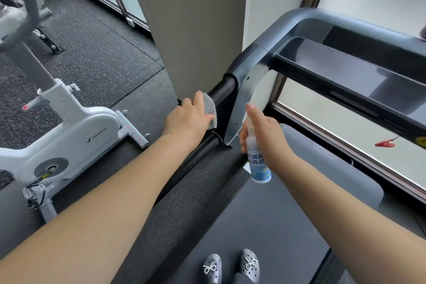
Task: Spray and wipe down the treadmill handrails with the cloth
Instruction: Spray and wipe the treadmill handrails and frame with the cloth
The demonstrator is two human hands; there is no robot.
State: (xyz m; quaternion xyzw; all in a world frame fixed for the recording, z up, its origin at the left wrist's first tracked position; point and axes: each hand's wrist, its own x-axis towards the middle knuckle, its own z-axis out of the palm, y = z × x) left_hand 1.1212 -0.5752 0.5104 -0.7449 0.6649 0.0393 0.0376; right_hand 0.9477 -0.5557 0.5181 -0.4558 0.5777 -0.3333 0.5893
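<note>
Left hand (187, 115) clamps grey cloth (209, 108) around black handrail (221, 92), cloth under the palm for wiping. Right hand (265, 136) fully wrapped around spray bottle (259, 166), held beside the rail, index finger probably on the trigger.

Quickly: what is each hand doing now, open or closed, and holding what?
Left hand: closed on the grey cloth, pressing it to the black handrail.
Right hand: closed around the spray bottle.
</note>
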